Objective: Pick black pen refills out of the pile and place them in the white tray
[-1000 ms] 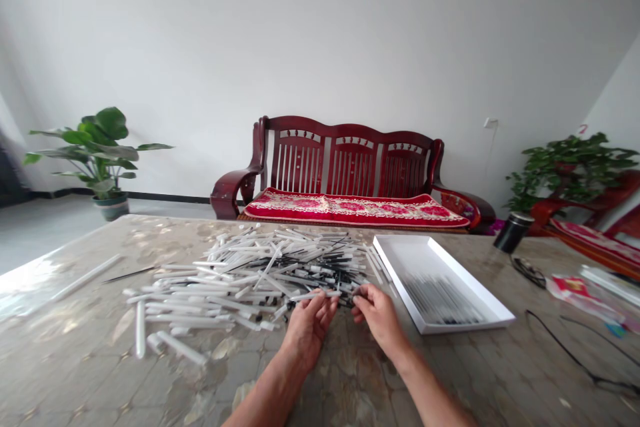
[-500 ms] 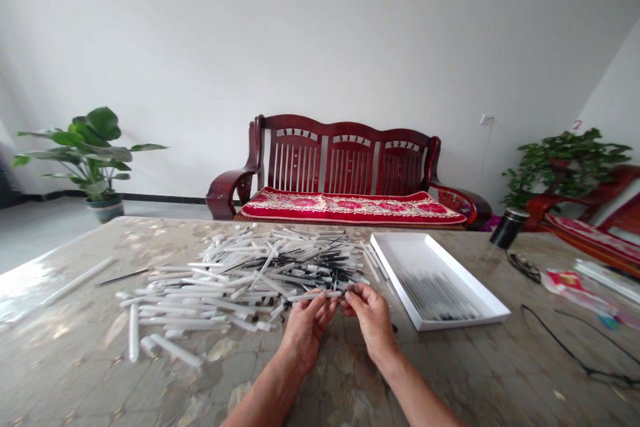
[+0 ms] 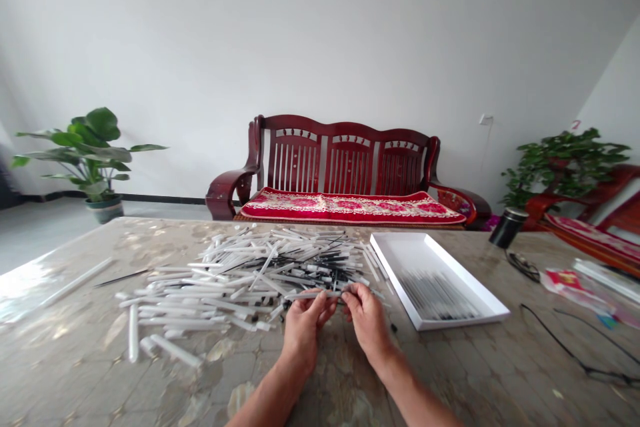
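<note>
Above the table's middle, my left hand [image 3: 306, 321] pinches a slim whitish pen-like tube [image 3: 306, 295] between thumb and fingers. The tube lies level, its left end reaching over a heap of loose white tubes [image 3: 185, 300]. At its right end, my right hand [image 3: 366, 313] closes thumb and forefinger on a small dark tip [image 3: 342, 292]. Whether that tip is a separate cap or part of the tube I cannot tell. Thin black rods [image 3: 327, 267] lie among the heap. To the right, a shallow white box [image 3: 420, 327] holds a row of similar slim pieces [image 3: 440, 295].
A black cylindrical container [image 3: 508, 229] stands at the back right. Nearer are a black cord [image 3: 575, 357] and a red-and-clear plastic packet [image 3: 570, 283]. A lone thin dark rod [image 3: 121, 277] lies at left. Behind the table stands a red wooden bench [image 3: 350, 160].
Both hands have shifted very slightly, still meeting at the tube's right end. The heap and the white box look the same.
</note>
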`<action>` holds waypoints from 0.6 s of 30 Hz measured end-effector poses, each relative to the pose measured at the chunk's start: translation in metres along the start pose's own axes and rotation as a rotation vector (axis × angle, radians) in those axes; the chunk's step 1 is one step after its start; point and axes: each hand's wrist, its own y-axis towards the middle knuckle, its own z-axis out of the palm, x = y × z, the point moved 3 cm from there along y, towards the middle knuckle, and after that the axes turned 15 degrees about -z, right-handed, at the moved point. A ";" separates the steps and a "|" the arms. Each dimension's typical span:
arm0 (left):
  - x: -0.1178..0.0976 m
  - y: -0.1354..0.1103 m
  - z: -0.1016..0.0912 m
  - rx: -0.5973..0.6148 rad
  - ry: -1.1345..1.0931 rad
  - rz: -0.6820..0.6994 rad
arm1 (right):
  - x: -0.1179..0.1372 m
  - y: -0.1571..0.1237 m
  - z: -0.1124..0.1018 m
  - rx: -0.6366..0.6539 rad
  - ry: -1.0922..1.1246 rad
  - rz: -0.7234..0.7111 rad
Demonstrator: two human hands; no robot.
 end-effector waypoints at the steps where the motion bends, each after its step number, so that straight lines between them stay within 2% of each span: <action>1: -0.001 0.000 0.000 -0.006 0.020 0.020 | 0.001 0.000 0.000 0.015 -0.053 -0.038; 4: -0.002 -0.001 -0.001 -0.028 0.072 0.047 | 0.004 -0.001 -0.001 0.029 -0.207 -0.154; 7: -0.002 -0.001 0.000 -0.027 0.120 0.057 | 0.005 -0.001 0.000 0.029 -0.302 -0.201; 10: -0.001 -0.003 0.003 -0.005 0.174 0.065 | 0.002 -0.002 0.000 0.047 -0.308 -0.162; 14: 0.001 -0.005 0.005 0.006 0.205 0.071 | -0.001 -0.002 -0.003 0.016 -0.184 -0.047; 18: -0.002 -0.004 0.003 -0.030 0.185 0.055 | 0.007 -0.002 -0.006 0.092 -0.057 -0.013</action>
